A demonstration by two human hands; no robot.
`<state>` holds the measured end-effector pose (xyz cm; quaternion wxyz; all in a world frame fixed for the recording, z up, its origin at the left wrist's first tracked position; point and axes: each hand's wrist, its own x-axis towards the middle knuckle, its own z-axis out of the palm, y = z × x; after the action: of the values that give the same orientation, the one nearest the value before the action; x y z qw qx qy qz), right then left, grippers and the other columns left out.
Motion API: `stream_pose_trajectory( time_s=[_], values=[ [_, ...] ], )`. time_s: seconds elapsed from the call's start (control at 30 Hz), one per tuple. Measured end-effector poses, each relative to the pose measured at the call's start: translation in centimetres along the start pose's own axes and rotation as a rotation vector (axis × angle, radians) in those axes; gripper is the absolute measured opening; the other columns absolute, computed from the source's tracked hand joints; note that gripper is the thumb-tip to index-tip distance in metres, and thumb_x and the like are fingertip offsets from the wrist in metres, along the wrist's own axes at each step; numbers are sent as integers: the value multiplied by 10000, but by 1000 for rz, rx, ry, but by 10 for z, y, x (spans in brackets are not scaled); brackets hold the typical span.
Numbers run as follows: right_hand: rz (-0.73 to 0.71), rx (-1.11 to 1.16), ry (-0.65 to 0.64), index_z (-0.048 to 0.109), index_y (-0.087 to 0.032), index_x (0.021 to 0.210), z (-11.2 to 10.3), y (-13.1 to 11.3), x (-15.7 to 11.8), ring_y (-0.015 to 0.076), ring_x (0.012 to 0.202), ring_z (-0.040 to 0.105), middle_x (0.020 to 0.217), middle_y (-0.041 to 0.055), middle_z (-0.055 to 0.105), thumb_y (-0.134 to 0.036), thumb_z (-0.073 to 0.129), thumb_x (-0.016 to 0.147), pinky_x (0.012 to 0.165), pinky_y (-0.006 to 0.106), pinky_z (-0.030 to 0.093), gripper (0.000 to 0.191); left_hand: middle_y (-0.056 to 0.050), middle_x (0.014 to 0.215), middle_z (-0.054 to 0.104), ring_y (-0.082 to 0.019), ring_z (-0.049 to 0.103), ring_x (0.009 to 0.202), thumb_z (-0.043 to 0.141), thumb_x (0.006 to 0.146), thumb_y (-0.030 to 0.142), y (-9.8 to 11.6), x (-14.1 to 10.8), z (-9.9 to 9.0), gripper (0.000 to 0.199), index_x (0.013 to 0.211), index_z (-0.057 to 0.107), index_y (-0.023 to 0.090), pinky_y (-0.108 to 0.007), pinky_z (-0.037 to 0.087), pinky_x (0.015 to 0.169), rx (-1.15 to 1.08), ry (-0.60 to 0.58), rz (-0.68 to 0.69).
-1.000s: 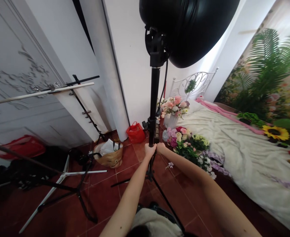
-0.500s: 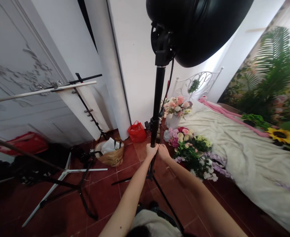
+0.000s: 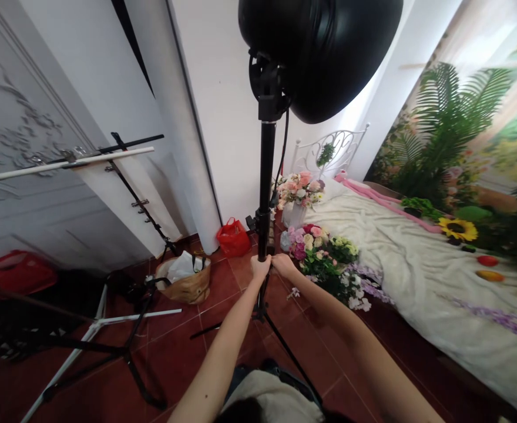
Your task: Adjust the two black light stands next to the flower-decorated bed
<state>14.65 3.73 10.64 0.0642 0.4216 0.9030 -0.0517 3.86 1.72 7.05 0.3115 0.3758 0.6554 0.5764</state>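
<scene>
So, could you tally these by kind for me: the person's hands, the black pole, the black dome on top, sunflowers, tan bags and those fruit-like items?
Hands: 2, left hand and right hand
Black pole: 1
Black dome: 1
Sunflower: 1
Tan bag: 1
Fruit-like items: 2, red item and orange item
Total: 8

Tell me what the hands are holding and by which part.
The left hand grips the black stand around its pole, below the side knob. The right hand is close beside it; whether it holds anything cannot be told.
</scene>
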Motion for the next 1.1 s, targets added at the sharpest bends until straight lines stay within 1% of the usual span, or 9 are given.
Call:
stream_pose_trajectory(
  time_s=[0.17,0.27,0.33,0.43,0.6,0.7,0.77,0.9,1.1],
  values=[
    [105,224,319,205,-230,1411,58,-13,-55,203,1258,396,1457,101,265,-163,476,770,893,327,464,699,-49,533,590,-130,545,492,653,579,327,4,-3,0,215,530,584,129,-195,373,432,-20,9,-22],
    [141,245,199,353,-259,1356,89,-12,-78,239,1293,342,1482,80,198,-199,525,737,948,359,426,645,-29,488,555,-121,522,459,658,572,339,3,-4,1,232,514,570,131,-194,354,419,-29,22,-43],
    [143,280,109,542,-247,1204,91,-6,-83,276,1292,338,1442,99,297,-258,574,726,1003,400,363,479,-15,464,531,-117,510,445,658,569,341,2,-4,2,238,503,559,136,-193,346,417,-40,24,-52],
    [128,492,162,592,-222,1119,51,5,-76,270,1245,406,1294,124,495,-347,598,740,1005,409,352,399,-9,474,532,-110,504,452,653,566,331,0,-2,3,225,504,556,138,-193,348,428,-49,29,-35],
    [-186,1012,570,200,-243,1389,-83,-4,-47,219,1207,443,1351,129,407,-408,681,688,974,381,380,866,-1,474,521,-104,483,447,648,553,314,-1,1,5,218,482,534,142,-201,343,441,-60,33,-26],
    [-262,1178,688,250,-245,1331,-144,-28,-34,183,1114,510,1242,94,491,-444,639,726,916,349,423,746,-3,483,528,-109,488,451,641,554,291,0,1,5,187,490,539,148,-210,349,449,-51,34,-16],
    [-214,1190,754,356,-210,1229,-163,-42,-27,174,996,555,1093,64,556,-472,648,702,869,337,443,657,-7,500,541,-111,494,459,634,560,274,0,1,3,162,506,546,150,-215,355,455,-53,21,-13],
    [-122,1129,832,448,-174,1030,-171,-53,-15,157,818,550,882,10,562,-497,709,608,785,310,448,592,5,505,537,-100,479,448,633,581,263,2,-2,-1,148,540,549,148,-212,346,448,-68,-57,-11],
    [-66,1146,1001,453,-186,893,-197,-53,-4,128,684,515,752,-17,517,-561,580,713,667,270,436,435,-6,578,574,-107,529,529,678,612,366,26,0,-21,246,613,569,146,-220,418,534,-93,-290,126]
  ],
)
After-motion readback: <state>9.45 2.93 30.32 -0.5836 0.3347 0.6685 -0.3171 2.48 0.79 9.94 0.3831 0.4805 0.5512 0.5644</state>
